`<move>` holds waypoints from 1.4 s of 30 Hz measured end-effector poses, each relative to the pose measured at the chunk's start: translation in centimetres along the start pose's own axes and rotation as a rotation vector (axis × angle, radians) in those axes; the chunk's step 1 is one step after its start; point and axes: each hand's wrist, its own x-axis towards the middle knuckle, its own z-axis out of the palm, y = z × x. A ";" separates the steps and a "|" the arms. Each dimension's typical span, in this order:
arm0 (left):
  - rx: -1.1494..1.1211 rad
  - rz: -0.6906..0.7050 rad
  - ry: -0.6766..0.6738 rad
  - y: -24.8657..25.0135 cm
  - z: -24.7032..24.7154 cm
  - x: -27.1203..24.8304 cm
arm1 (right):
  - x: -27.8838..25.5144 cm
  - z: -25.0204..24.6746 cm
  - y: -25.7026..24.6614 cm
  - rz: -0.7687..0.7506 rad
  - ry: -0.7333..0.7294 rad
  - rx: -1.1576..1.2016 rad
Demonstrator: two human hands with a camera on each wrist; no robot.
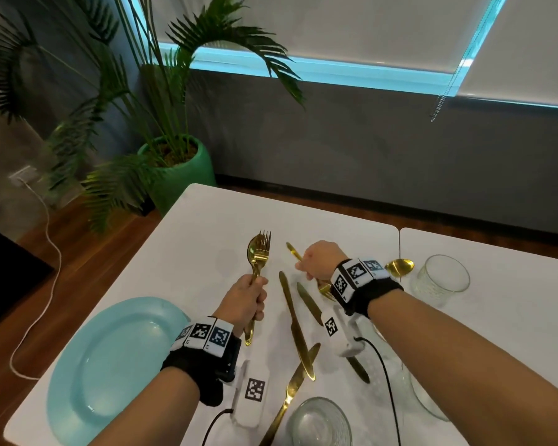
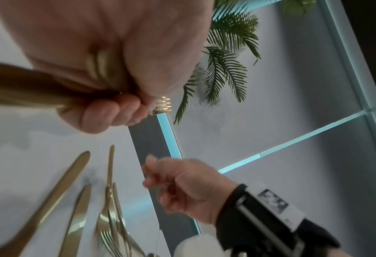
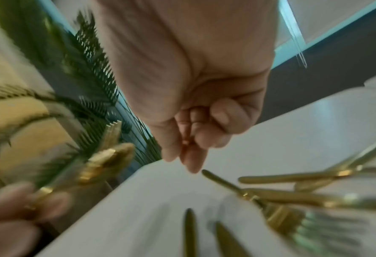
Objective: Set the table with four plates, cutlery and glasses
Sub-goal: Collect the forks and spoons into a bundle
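My left hand (image 1: 250,300) grips the handles of a gold spoon and fork (image 1: 260,249) together, heads pointing up and away; the left wrist view shows the fingers (image 2: 109,114) curled round them. My right hand (image 1: 316,260) hovers over a gold fork (image 3: 277,213) lying on the white table (image 1: 207,220). Its fingers (image 3: 191,153) are partly curled, tips just above the handle end, holding nothing. Gold knives (image 1: 295,326) lie between my hands. A pale blue plate (image 1: 110,358) sits at the near left. One glass (image 1: 442,278) stands at the right, another (image 1: 319,423) near the front edge.
A gold spoon (image 1: 399,267) lies beside the right glass, at the seam between two tables. Part of a third glass (image 1: 426,400) shows under my right forearm. A green potted palm (image 1: 178,169) stands off the table's far left corner. A white cable (image 1: 49,252) runs across the wooden floor.
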 end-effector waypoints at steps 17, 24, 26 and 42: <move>0.081 0.130 0.078 0.9 -2.8 2.6 | 4.5 1.7 -1.1 0.074 0.094 -0.194; 0.549 0.276 0.140 2.8 -1.7 3.6 | 0.3 0.5 -5.1 -0.377 0.046 -0.580; 0.603 0.245 0.131 2.7 -1.3 3.8 | -0.2 0.4 -5.8 -0.428 0.045 -0.597; 0.279 0.031 0.069 1.0 -0.6 4.0 | -0.5 -3.4 3.4 0.089 0.136 -0.309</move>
